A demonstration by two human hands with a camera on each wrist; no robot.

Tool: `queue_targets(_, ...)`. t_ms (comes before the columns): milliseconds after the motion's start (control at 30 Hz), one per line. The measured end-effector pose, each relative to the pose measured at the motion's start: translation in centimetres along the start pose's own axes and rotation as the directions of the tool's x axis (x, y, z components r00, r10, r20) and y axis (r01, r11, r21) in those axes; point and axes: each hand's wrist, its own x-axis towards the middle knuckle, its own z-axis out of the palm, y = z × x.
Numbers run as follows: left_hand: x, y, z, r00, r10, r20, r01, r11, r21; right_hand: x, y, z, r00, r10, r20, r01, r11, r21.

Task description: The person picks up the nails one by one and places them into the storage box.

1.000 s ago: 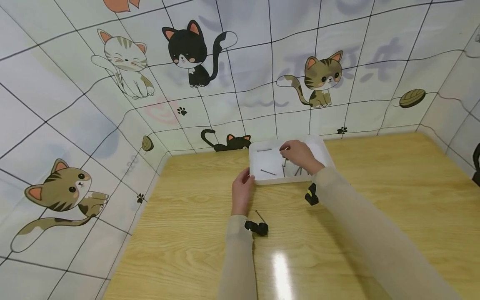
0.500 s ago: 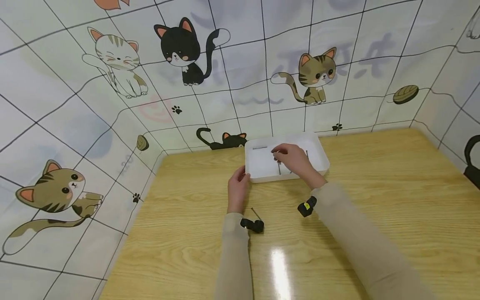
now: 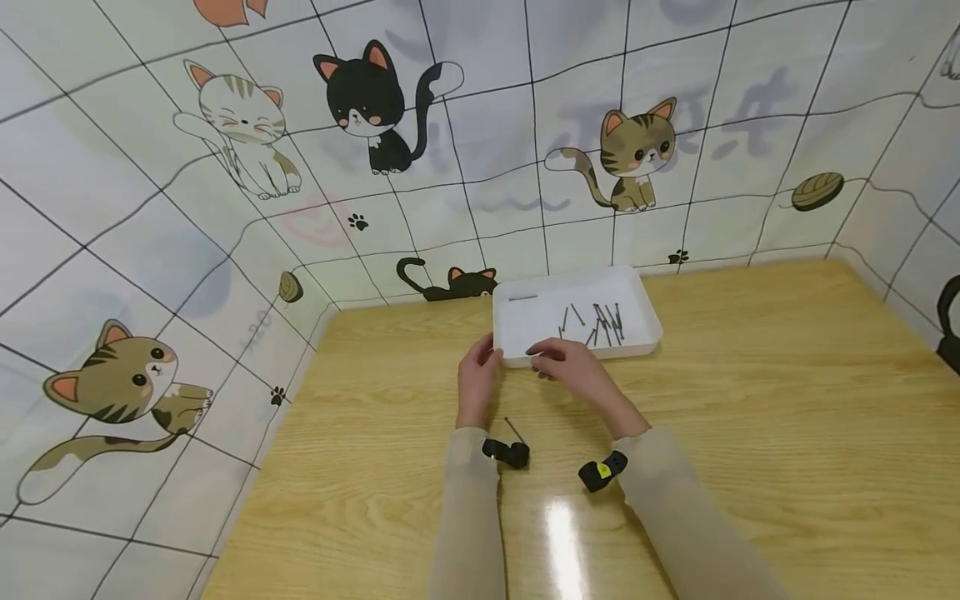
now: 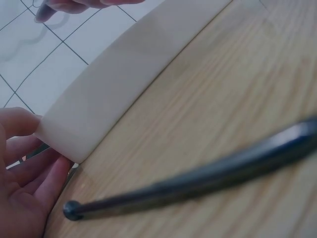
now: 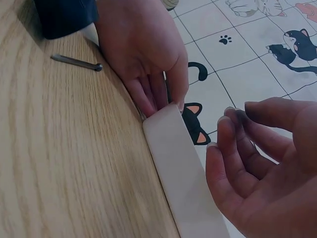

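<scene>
A white tray point(image 3: 517, 329) stands near the wall in the head view. Several metal nails point(image 3: 606, 321) lie in its right half, and a single thin nail point(image 3: 523, 297) lies at its back left. My left hand point(image 3: 478, 379) grips the tray's front left corner between thumb and fingers. Over the front rim hovers my right hand point(image 3: 573, 371), its fingers loosely curled; in the right wrist view nothing shows between its fingertips point(image 5: 228, 124). One loose nail point(image 3: 515, 431) with a round head rests on the table beside the left wrist.
The tray stands on a wood-grain table point(image 3: 750, 400), close to a wall sheet point(image 3: 510, 200) printed with cats. Each wrist wears a small black camera point(image 3: 602, 472). Something black point(image 3: 951, 321) shows at the far right edge.
My right hand has drawn back from over the tray to its front rim, uncovering nails. A nail that lay at the tray's front left no longer shows there. The left hand keeps its grip.
</scene>
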Motion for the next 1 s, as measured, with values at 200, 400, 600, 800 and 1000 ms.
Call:
queue_targets(200, 0.1, -0.3, 0.0, 1.000, -0.009, 0.011, 0.009, 1.000, -0.014, -0.5, 0.2, 0.3, 1.000, -0.006, -0.008, 0.006, 1.000, 0.008)
queue_targets(400, 0.1, -0.3, 0.0, 1.000, 0.012, 0.014, -0.011, 1.000, -0.026, -0.5, 0.4, 0.7, 1.000, -0.012, -0.007, 0.012, 1.000, 0.008)
queue_targets(600, -0.3, -0.1, 0.0, 1.000, 0.021, 0.020, -0.021, 1.000, -0.020, -0.6, 1.1, 1.3, 1.000, 0.021, 0.017, -0.021, 1.000, -0.007)
queue_targets(800, -0.4, 0.0, 0.0, 1.000, 0.021, 0.022, -0.021, 1.000, -0.023, -0.7, 1.6, 1.7, 0.998, 0.024, 0.058, -0.021, 0.999, -0.046)
queue_targets(1000, -0.4, 0.1, -0.1, 1.000, 0.027, 0.005, -0.027, 0.999, -0.022, -0.6, 1.8, 2.1, 0.996, -0.002, 0.092, 0.012, 0.994, -0.108)
